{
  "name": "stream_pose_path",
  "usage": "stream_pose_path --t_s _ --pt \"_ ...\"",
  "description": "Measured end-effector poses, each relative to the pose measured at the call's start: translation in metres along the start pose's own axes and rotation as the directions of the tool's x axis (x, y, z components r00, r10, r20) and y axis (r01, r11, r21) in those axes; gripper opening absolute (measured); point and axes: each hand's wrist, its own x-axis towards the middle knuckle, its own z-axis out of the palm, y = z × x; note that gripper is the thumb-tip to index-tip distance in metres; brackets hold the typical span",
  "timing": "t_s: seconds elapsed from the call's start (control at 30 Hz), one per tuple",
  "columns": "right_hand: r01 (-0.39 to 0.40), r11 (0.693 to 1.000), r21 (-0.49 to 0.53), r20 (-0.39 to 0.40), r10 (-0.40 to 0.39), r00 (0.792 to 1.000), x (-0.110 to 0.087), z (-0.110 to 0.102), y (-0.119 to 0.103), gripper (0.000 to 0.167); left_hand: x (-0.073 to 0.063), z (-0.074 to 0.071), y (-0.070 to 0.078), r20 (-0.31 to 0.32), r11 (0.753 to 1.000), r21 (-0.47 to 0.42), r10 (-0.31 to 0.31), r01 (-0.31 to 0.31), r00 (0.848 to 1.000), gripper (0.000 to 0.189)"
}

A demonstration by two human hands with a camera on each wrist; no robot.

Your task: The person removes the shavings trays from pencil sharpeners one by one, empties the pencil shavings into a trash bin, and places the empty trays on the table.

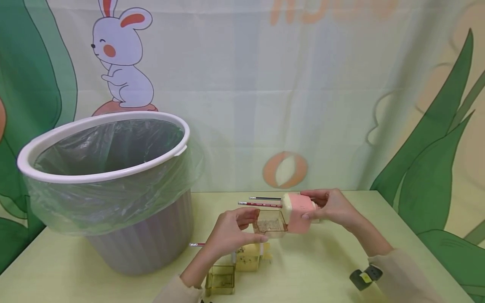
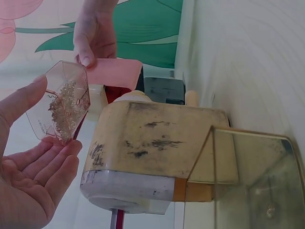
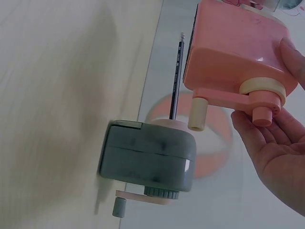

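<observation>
My left hand (image 1: 235,230) pinches a clear shavings drawer (image 1: 270,225) between thumb and fingers; pale pencil shavings (image 2: 66,107) lie inside it. Close beside the drawer, my right hand (image 1: 335,210) grips a pink crank pencil sharpener (image 1: 301,212) by its body, above the table. A red pencil (image 1: 261,204) sticks out of the sharpener's front. In the right wrist view its crank (image 3: 224,99) faces the camera. Below my left hand a worn yellow pencil sharpener (image 2: 157,143) stands on the table, with a second transparent drawer (image 1: 220,281) nearby.
A grey-green pencil sharpener (image 3: 147,155) holding a dark pencil (image 3: 177,78) stands behind the pink one. On the left of the table (image 1: 310,269) is a large bin (image 1: 151,235) lined with a plastic bag. A printed curtain (image 1: 227,84) hangs behind.
</observation>
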Motion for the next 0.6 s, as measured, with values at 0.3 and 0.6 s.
stream_pose_path --t_s 0.3,0.6 --pt "-0.005 1.000 -0.016 -0.030 0.004 1.000 0.006 0.010 0.011 0.074 -0.004 -0.005 0.000 0.014 1.000 -0.009 0.005 -0.005 1.000 0.064" --pt "-0.007 0.999 -0.033 -0.041 0.005 0.999 0.010 0.018 0.022 0.069 -0.008 -0.009 0.002 0.003 1.000 -0.009 0.002 -0.002 1.000 0.065"
